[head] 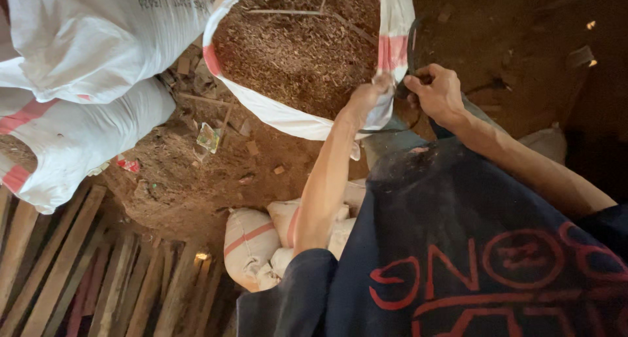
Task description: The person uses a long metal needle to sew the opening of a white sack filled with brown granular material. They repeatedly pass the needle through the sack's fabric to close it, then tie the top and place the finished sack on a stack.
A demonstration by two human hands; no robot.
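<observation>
A large white woven sack with red stripes stands open at the top centre, filled with brown shredded wood chips. My left hand pinches the sack's near rim at its right side. Just to the right, my right hand is closed around a thin dark curved thing that runs up along the sack's outer edge; I cannot tell what it is. My dark shirt with red print fills the lower right.
Two full white sacks lie at the upper left. Wooden slats cover the lower left. Smaller tied sacks lie by my left arm. The dirt floor holds scraps and bits of litter.
</observation>
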